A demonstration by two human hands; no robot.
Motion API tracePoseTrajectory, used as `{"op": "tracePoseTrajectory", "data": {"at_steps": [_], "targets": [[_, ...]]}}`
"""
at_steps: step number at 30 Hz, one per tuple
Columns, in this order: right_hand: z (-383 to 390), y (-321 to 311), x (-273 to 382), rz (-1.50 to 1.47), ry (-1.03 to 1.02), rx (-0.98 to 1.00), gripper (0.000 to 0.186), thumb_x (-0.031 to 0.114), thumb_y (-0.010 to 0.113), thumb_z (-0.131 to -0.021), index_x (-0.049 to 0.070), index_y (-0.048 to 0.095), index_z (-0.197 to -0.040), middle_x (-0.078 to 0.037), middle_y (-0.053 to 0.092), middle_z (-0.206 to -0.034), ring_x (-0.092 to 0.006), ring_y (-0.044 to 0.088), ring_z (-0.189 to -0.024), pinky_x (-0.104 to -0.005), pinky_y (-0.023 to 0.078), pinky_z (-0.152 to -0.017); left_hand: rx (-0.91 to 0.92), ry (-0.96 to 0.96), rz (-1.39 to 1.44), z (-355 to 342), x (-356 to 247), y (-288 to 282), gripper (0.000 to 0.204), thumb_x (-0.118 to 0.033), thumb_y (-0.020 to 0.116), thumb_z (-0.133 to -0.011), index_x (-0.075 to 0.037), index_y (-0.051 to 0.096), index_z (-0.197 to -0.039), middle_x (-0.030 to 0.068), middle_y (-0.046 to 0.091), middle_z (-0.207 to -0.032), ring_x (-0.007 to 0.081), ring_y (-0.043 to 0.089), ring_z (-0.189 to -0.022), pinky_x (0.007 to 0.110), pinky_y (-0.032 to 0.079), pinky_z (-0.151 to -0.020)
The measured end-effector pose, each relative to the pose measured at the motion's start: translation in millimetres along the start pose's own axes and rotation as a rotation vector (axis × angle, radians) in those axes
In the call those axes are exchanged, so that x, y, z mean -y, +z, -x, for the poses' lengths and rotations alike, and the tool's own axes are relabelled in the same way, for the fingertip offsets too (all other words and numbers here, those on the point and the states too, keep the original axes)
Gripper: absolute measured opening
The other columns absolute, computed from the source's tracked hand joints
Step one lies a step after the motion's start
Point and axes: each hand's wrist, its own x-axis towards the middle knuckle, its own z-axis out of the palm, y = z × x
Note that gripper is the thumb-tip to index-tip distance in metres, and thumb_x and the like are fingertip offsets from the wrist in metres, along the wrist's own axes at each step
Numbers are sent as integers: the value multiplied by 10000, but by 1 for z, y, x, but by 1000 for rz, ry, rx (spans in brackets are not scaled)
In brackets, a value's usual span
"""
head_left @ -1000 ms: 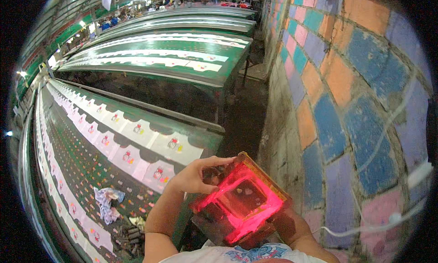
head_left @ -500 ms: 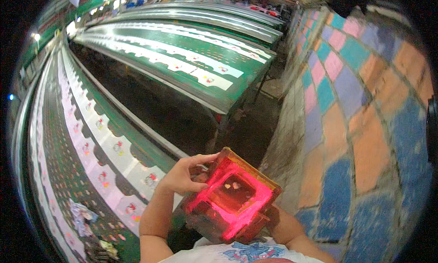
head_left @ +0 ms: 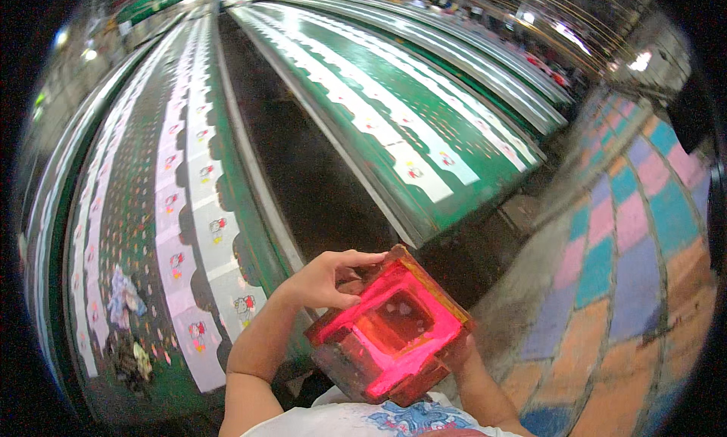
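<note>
Between my two hands, close in front of my shirt, is a small screen-printing frame with a wooden edge, smeared bright pink. Small pale shapes show in the dark window at its middle. My left hand grips the frame's upper left edge, thumb below and fingers along the top. At the lower right side, my right hand holds the frame, its fingers mostly hidden behind it. To the left, strips of white fabric pieces printed with small coloured cartoon figures lie along a long green table.
A crumpled pale cloth and a dark rag lie on the left table. A dark aisle separates it from a second green table with more printed strips. Painted paving in several colours covers the floor at right.
My view has turned left, so the tables have shifted right and the aisle between them shows more fully. Both hands keep hold of the screen-printing frame, which stays close to me.
</note>
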Motion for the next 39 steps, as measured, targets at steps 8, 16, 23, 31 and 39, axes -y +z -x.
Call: {"op": "tracePoseTrajectory", "data": {"at_steps": [8, 16, 23, 31, 39], "targets": [[-129, 3, 59, 78, 217, 485, 583, 412, 853, -997, 57, 714, -1438, -125, 779, -1319, -272, 782, -1153, -473, 664, -1042, -169, 34, -231, -39, -28, 32, 857, -49, 878, -884, -101, 596, -1692, 130, 649, -1671, 128, 685, -1302, 328, 624, -996], [-174, 61, 31, 57, 491, 925, 598, 428, 861, -992, 61, 711, -1439, -128, 777, -1319, -279, 783, -1155, -479, 667, -1041, -632, -231, -138, -1, -66, 91, 966, -109, 928, -840, -22, 534, -1717, 121, 670, -1628, 212, 669, -1429, 392, 530, -1222], [-179, 113, 12, 100, 686, 1034, 573, 383, 899, -964, 60, 727, -1404, -129, 779, -1294, -274, 791, -1135, -472, 672, -1032, -1398, -347, 19, 155, -67, 188, 985, -31, 959, -758, 57, 560, -1655, 172, 680, -1604, 277, 650, -1493, 469, 504, -1279], [-269, 151, -36, 41, 639, 1094, 333, 81, 922, -868, 65, 682, -1097, -127, 761, -1150, -344, 802, -1044, -480, 685, -901, -2192, -100, -417, 283, -8, 327, 867, 66, 848, -762, 85, 597, -1591, 184, 722, -1516, 237, 725, -1351, 373, 580, -1117], [-299, 196, -87, 356, 711, 1130, 446, -50, 792, -945, 0, 724, -1383, -117, 798, -1233, -248, 793, -1071, -408, 655, -984, -2748, -152, -287, 288, 56, 351, 655, 174, 829, -812, 53, 697, -1442, 230, 625, -1652, 252, 678, -1429, 385, 588, -1152]]}}
